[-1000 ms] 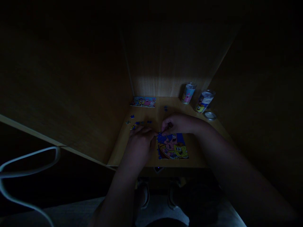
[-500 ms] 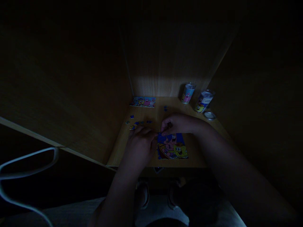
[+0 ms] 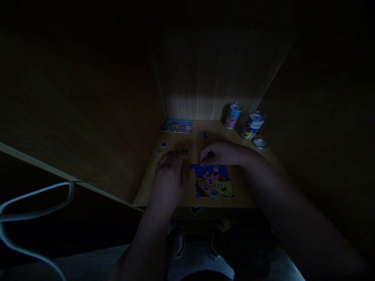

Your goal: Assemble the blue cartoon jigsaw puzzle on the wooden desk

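Observation:
A partly joined jigsaw puzzle [image 3: 211, 181], with a yellow and a pink cartoon figure on blue, lies near the shelf's front edge. At its upper left corner my right hand [image 3: 216, 153] is closed, its fingertips pinching a small blue puzzle piece [image 3: 193, 166]. Further left, my left hand [image 3: 169, 175] has its fingers stretched forward over the loose puzzle pieces and covers some of them. Beyond its fingertips show a blue loose piece [image 3: 185, 151] and another blue piece [image 3: 163, 144]. Dim light hides the finer detail of the fingers.
A cartoon picture strip [image 3: 177, 126] lies at the back left. Two printed clear-topped cans, one can [image 3: 233, 116] behind the other can [image 3: 252, 126], stand at back right beside a round lid [image 3: 259, 144]. Wooden panels enclose the shelf. A white cable [image 3: 35, 218] hangs at left.
My left hand has drawn away from the puzzle's corner, moving left over the loose pieces. My right hand stays almost still, and the blue piece at its fingertips now shows more clearly.

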Motion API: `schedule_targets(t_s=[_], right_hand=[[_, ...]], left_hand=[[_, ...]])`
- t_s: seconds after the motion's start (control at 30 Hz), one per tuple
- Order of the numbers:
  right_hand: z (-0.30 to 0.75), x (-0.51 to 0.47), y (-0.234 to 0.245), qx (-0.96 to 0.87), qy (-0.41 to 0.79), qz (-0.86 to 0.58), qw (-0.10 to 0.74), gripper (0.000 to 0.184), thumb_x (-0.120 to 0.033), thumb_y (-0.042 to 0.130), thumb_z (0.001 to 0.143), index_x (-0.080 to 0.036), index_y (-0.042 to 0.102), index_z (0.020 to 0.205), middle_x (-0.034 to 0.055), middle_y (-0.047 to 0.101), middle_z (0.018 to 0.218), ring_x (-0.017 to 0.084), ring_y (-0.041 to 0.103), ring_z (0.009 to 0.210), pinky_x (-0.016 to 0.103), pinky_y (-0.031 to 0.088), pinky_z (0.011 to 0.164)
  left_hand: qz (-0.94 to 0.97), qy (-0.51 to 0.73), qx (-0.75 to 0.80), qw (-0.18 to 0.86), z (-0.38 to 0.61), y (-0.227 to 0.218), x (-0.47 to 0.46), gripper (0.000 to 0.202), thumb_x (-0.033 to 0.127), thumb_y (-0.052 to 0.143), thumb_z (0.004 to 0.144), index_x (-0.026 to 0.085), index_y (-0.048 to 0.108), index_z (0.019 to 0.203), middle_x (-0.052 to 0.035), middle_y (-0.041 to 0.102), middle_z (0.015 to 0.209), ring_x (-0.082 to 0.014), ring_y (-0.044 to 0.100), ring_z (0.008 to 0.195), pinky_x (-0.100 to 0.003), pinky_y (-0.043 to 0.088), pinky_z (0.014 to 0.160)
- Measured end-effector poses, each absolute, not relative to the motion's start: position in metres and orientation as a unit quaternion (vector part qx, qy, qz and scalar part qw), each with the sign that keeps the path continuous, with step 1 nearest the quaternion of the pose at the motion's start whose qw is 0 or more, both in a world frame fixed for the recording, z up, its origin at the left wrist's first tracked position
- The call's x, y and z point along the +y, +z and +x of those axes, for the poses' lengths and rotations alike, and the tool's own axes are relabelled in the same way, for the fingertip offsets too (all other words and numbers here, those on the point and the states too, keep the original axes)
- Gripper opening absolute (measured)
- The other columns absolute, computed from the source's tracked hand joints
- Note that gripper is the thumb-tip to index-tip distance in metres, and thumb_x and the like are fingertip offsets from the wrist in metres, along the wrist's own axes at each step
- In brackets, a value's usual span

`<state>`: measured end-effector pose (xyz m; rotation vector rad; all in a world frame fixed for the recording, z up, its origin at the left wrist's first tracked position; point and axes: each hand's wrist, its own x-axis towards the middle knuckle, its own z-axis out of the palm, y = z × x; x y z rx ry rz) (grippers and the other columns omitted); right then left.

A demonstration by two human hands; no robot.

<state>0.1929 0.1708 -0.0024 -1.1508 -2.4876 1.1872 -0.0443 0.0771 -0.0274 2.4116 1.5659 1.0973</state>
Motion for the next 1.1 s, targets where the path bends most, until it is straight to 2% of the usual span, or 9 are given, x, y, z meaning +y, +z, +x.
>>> schedule_targets(t_s=[0.3,0.57,0.83,0.97,1.1], right_hand=[[0.200,0.174,0.006,-0.819,0.239,-0.478,0.210,0.023,-0.037,0.063,0.098,-0.019,0.076,0.091,0.0012,0.076,0.084,0.016,0.064,0.075,0.029,0.045,0.073],[0.200,0.174,0.005,-0.829,0.224,-0.478,0.184,0.027,-0.039,0.060,0.099,-0.019,0.076,0.089,0.0005,0.074,0.080,0.017,0.063,0.075,0.030,0.042,0.071],[0.197,0.174,0.001,-0.838,0.254,-0.443,0.190,0.024,-0.039,0.064,0.097,-0.020,0.079,0.094,0.0013,0.076,0.085,0.016,0.065,0.077,0.029,0.044,0.073],[0.196,0.174,0.000,-0.847,0.260,-0.428,0.179,0.023,-0.037,0.065,0.098,-0.019,0.079,0.095,0.0004,0.076,0.083,0.015,0.064,0.075,0.028,0.044,0.071],[0.195,0.170,0.003,-0.849,0.299,-0.399,0.175,0.021,-0.038,0.070,0.096,-0.020,0.080,0.100,0.0013,0.079,0.090,0.016,0.068,0.081,0.028,0.047,0.074]], left_hand=[[0.698,0.438,0.566,0.025,-0.060,-0.021,0.076,0.029,0.005,0.050,0.092,0.019,0.072,0.102,-0.0058,0.077,0.105,-0.0259,0.069,0.101,-0.039,0.054,0.094],[0.711,0.434,0.552,0.043,-0.058,-0.023,0.076,0.028,0.005,0.053,0.091,0.021,0.075,0.096,-0.0040,0.077,0.099,-0.0245,0.069,0.097,-0.039,0.054,0.094],[0.767,0.391,0.505,0.062,-0.054,-0.027,0.079,0.029,0.002,0.057,0.090,0.024,0.076,0.095,-0.0031,0.077,0.103,-0.0261,0.068,0.103,-0.043,0.053,0.095],[0.808,0.339,0.478,0.055,-0.050,-0.028,0.079,0.026,0.006,0.062,0.093,0.025,0.076,0.103,-0.0042,0.077,0.109,-0.0274,0.067,0.107,-0.046,0.053,0.096],[0.823,0.309,0.475,0.043,-0.044,-0.027,0.076,0.027,0.007,0.063,0.094,0.024,0.075,0.111,-0.0058,0.076,0.119,-0.0286,0.066,0.111,-0.048,0.051,0.100]])
